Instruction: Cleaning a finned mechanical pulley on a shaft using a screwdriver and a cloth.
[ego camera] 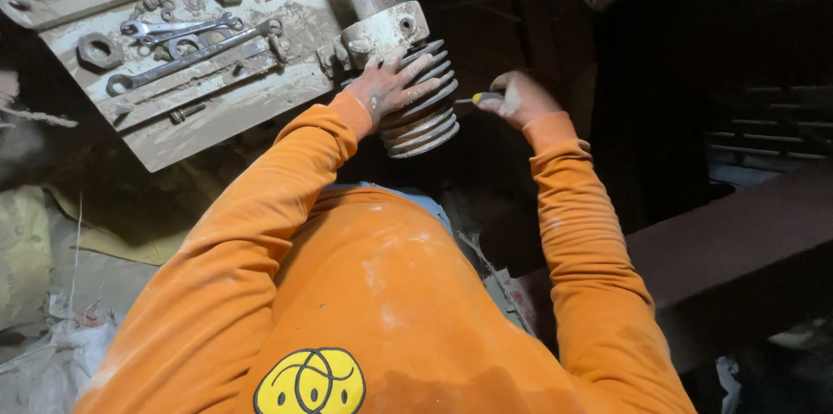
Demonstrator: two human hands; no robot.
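Left hand [392, 84] lies flat, fingers spread, on grey ribbed metal pulley [425, 119]. Right hand [519, 98], just right of pulley, is closed around yellow-handled screwdriver [479, 99], tip toward pulley. Left of pulley: mud-caked metal plate [226, 110] bearing steel wrenches [195, 45] and hex nuts [98, 51]. Dark surroundings.

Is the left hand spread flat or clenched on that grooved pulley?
Spread. The left hand lies open, fingers fanned across the grooved pulley.
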